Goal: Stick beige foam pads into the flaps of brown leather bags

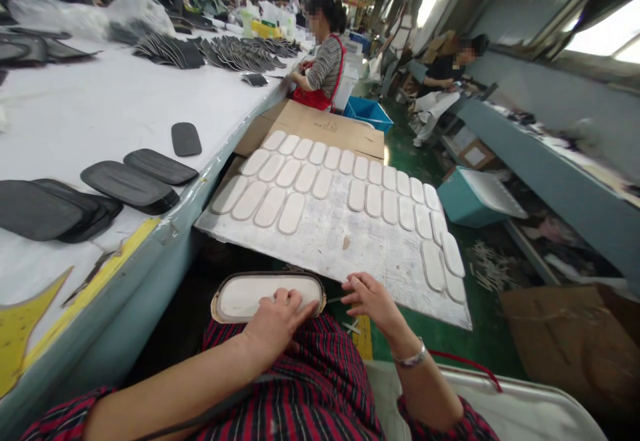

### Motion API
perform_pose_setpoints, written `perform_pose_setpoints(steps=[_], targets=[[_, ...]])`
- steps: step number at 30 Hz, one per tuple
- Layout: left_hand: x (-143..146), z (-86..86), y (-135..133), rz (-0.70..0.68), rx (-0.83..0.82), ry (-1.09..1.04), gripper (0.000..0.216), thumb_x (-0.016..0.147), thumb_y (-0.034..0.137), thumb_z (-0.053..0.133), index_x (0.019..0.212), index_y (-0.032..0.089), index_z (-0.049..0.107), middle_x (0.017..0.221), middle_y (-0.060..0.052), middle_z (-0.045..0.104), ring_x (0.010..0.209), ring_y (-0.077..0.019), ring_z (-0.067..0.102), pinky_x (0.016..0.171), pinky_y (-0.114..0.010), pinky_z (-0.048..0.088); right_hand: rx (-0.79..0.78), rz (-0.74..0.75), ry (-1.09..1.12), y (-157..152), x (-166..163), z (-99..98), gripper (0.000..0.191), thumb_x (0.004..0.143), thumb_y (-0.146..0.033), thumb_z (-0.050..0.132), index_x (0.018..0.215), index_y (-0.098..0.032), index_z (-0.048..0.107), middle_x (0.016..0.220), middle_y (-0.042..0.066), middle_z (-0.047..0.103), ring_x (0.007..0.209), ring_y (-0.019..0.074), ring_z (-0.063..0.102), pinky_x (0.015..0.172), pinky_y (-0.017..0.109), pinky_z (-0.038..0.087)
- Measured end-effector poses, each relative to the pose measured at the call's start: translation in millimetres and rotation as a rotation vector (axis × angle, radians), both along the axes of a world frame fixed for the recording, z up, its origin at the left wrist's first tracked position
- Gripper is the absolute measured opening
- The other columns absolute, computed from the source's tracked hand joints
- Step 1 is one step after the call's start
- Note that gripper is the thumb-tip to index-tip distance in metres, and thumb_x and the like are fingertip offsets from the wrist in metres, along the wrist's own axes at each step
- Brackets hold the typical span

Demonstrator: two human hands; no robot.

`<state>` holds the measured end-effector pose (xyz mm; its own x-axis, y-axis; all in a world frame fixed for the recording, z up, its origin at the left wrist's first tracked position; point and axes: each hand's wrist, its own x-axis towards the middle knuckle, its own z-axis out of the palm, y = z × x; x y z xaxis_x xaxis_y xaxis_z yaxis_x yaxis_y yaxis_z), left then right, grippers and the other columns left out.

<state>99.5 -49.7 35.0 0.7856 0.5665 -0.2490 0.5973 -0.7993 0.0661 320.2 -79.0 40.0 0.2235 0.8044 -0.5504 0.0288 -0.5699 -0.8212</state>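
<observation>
White pad [241, 296] under L hand [284, 309], blue bin [369, 114] beyond, contents unclear

The rimmed oval pad [240, 300] has a smooth, matt white face, and the dark oval pieces [37, 208] on the desk [115, 108] look matt and leathery. The desk's white top is smooth, while the board [320, 244] looks dull and scuffed. The bracelet [411, 358] is shiny metal, the striped garment [305, 401] matt cloth, the carton [335, 128] plain cardboard.
</observation>
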Motion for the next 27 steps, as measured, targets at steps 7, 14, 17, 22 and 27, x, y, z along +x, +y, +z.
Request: perform_pose_setpoints(steps=[7, 14, 17, 22, 27], targets=[[-2.2, 3.8, 2.0, -0.010, -0.002, 0.017, 0.081, 0.060, 0.059, 0.065, 0.132, 0.039, 0.032, 0.116, -0.012, 0.044, 0.100, -0.0329, 0.041, 0.068, -0.043, 0.042, -0.008, -0.017, 0.344, -6.8, -16.7, -50.6, 0.020, 0.081, -0.036, 0.053, 0.074, -0.018, 0.048, 0.063, -0.003, 0.052, 0.051, 0.0117, 0.057, 0.043, 0.023, 0.047], [3.4, -0.4, -6.3, 0.021, 0.025, 0.015, 0.080, 0.059, 0.059, 0.066, 0.130, 0.040, 0.035, 0.114, -0.012, 0.044, 0.098, -0.0328, 0.040, 0.067, -0.044, 0.040, 0.050, -0.036, 0.774, -11.9, -30.6, -83.8, 0.025, 0.075, -0.040, 0.061, 0.073, -0.019, 0.048, 0.060, -0.004, 0.052, 0.049, 0.0078, 0.047, 0.045, 0.019, 0.039], [4.7, -2.4, -7.7, 0.050, 0.050, 0.027, 0.084, 0.058, 0.059, 0.067, 0.132, 0.039, 0.032, 0.115, -0.013, 0.043, 0.097, -0.0332, 0.040, 0.067, -0.045, 0.039, 0.093, -0.078, 0.854, -13.6, -36.5, -91.3, 0.025, 0.074, -0.038, 0.064, 0.072, -0.019, 0.048, 0.062, -0.005, 0.050, 0.053, 0.0063, 0.045, 0.049, 0.017, 0.037], [4.2, -2.7, -3.5, 0.051, 0.023, 0.041, 0.089, 0.055, 0.060, 0.068, 0.133, 0.039, 0.031, 0.119, -0.014, 0.041, 0.100, -0.0345, 0.038, 0.069, -0.047, 0.038, 0.137, -0.117, 0.917, -11.0, -45.9, -97.6, 0.027, 0.070, -0.034, 0.069, 0.071, -0.019, 0.047, 0.060, -0.007, 0.045, 0.051, 0.0049, 0.040, 0.049, 0.016, 0.035], [-1.9, -5.3, 1.0, 0.039, -0.004, 0.049, 0.091, 0.056, 0.063, 0.066, 0.134, 0.039, 0.028, 0.122, -0.015, 0.039, 0.103, -0.0358, 0.036, 0.072, -0.050, 0.036, 0.102, -0.056, 0.856, -2.3, -46.3, -88.6, 0.029, 0.070, -0.035, 0.070, 0.070, -0.018, 0.046, 0.061, -0.006, 0.049, 0.051, 0.0053, 0.042, 0.051, 0.017, 0.036]])
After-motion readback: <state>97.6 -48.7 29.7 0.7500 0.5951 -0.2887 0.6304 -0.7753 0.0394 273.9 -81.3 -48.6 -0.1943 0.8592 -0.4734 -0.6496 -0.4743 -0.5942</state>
